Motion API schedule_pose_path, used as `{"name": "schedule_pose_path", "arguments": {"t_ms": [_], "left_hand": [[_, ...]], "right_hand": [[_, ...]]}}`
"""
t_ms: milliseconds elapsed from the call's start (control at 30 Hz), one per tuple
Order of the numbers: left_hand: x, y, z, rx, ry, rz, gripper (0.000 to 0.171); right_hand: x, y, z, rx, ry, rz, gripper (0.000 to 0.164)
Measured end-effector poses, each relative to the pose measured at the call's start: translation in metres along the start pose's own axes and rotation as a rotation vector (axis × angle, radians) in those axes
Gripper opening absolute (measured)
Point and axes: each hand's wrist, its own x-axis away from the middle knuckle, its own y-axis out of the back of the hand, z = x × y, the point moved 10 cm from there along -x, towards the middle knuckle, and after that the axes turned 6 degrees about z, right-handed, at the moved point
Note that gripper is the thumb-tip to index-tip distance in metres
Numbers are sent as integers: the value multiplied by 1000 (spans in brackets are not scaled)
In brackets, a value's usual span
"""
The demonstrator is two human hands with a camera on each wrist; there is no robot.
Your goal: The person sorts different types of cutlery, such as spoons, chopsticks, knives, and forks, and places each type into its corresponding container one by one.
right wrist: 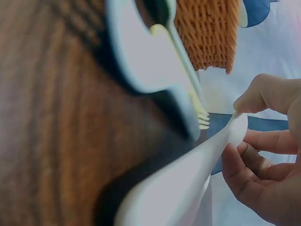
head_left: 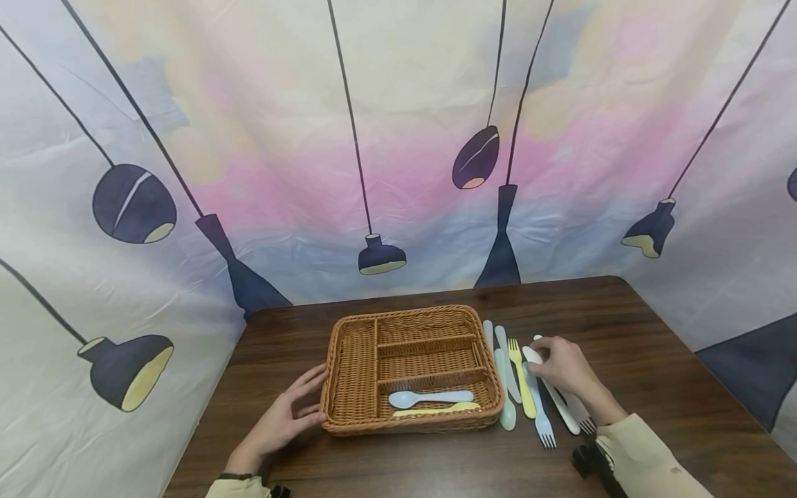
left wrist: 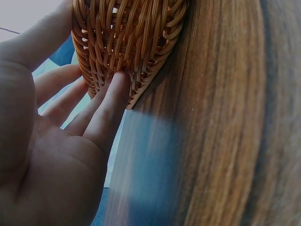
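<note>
A brown wicker basket (head_left: 351,366) with divided compartments sits on the table. My left hand (head_left: 286,415) rests its extended fingers against the basket's left side; the left wrist view has the fingertips on the woven wall (left wrist: 127,42). Over the row of cutlery, my right hand (head_left: 563,366) pinches a white spoon (head_left: 563,408) near its bowl end between thumb and fingers. The spoon's handle slants toward the camera in the right wrist view. Left of it lie a pale blue fork (head_left: 543,418) and a yellow fork (head_left: 521,377). A white fork (head_left: 584,417) lies partly hidden under my right wrist.
The basket's front compartment holds a light blue spoon (head_left: 429,398) and a yellow spoon (head_left: 436,410). Along the basket's right side lie a pale green spoon (head_left: 507,411) and pale knives (head_left: 507,360). Behind the brown table (head_left: 398,460) hangs a lamp-printed cloth (head_left: 423,138).
</note>
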Motion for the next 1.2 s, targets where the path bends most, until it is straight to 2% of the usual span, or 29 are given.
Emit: {"name": "schedule_pose_path", "arguments": {"t_ms": [200,833,1033,1200], "left_hand": [[0,2,1,-7,7,-10,69],[0,0,0,10,11,-3,71],[0,0,-2,3,6,-8,70],[-1,0,-3,8,8,-5,70]], "right_hand": [[-2,9,17,-21,82,-21,32],[-3,28,57,-86,191,-43,34],[-4,25,73,-133,226,-13,35],[-7,27,87,-131,259,-24,36]]}}
